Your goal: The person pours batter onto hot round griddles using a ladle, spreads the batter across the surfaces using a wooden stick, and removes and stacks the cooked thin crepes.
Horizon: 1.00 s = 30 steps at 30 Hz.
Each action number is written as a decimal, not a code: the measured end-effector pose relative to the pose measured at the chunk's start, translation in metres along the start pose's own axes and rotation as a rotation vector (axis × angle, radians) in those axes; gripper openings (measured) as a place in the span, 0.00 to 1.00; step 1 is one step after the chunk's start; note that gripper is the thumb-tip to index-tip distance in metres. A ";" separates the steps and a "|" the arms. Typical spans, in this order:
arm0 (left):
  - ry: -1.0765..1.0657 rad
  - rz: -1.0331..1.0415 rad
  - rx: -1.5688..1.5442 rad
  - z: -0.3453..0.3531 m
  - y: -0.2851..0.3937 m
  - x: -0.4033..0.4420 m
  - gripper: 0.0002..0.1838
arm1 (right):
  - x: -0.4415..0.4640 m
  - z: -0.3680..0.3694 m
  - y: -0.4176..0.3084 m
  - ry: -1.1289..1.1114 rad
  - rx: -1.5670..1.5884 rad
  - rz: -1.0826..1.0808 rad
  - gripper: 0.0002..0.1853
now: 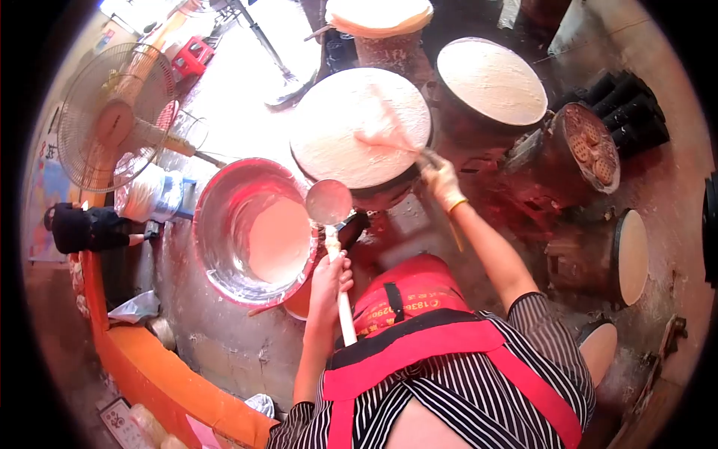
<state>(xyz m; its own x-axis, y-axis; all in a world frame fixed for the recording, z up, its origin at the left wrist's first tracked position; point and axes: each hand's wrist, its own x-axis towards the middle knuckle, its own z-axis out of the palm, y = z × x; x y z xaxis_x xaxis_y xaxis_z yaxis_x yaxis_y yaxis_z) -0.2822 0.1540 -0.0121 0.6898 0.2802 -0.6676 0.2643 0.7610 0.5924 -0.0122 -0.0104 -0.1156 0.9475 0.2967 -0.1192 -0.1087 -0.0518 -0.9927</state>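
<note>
Ladle and spreading tool in hand at a coated round griddle.
Left hand point(331, 277): fingers closed around the handle of the ladle point(329, 202), whose bowl is raised beside the rim of the batter basin point(200, 217). Right hand point(443, 183), farther out: fingers closed on the spreading tool point(389, 129), its motion-blurred head over the round griddle point(329, 146). Beyond stands a pale stack point(380, 16).

Yellow digits point(434, 304) "183" and "290" on the red apron point(419, 278), other characters unclear.
</note>
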 end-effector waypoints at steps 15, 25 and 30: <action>0.057 0.148 0.565 0.060 0.041 0.171 0.10 | -0.106 -0.007 0.008 -0.007 0.251 0.365 0.20; -0.320 -0.155 -0.138 0.032 0.094 0.075 0.06 | -0.077 -0.007 -0.048 -0.088 0.104 0.063 0.19; -0.345 -0.678 -0.458 -0.001 0.121 0.050 0.07 | -0.088 0.006 0.034 0.044 -0.190 -0.153 0.20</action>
<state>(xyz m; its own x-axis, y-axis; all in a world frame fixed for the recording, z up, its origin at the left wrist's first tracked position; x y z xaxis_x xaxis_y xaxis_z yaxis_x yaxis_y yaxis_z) -0.2161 0.2605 0.0257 0.6671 -0.4514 -0.5927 0.4449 0.8795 -0.1691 -0.1012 -0.0331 -0.1385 0.9613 0.2731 0.0374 0.0919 -0.1896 -0.9776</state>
